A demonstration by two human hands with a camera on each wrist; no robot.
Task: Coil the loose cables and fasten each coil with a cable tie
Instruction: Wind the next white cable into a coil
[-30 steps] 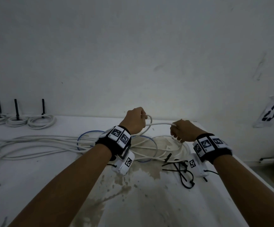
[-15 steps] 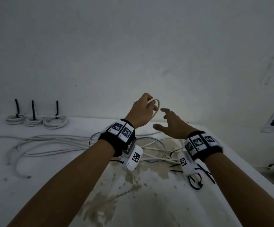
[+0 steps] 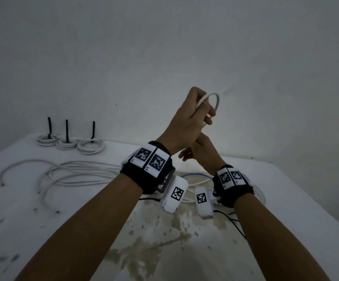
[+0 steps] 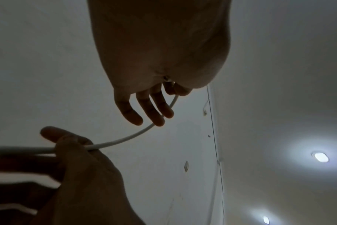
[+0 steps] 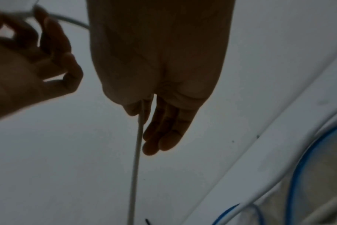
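Observation:
My left hand [image 3: 206, 116] is raised in front of the wall and grips a small loop of white cable [image 3: 217, 100]. In the left wrist view the cable [image 4: 129, 137] curves from that hand's fingers [image 4: 154, 112] down to my right hand [image 4: 73, 146], which pinches it between thumb and fingers. My right hand [image 3: 199, 153] sits just below the left, partly hidden behind it. In the right wrist view the cable [image 5: 136, 152] runs straight down past my right hand [image 5: 160, 137]. More loose white cables [image 3: 79, 171] lie on the table.
Three tied white coils [image 3: 66, 144] with upright black cable ties [image 3: 66, 128] stand at the back left of the white, stained table [image 3: 43, 230]. A blue cable [image 3: 197, 175] loops under my wrists. The wall rises right behind the table.
My left hand lifted the cable loop higher. My right hand, open half a second ago, moved in under the left hand and took hold of the cable.

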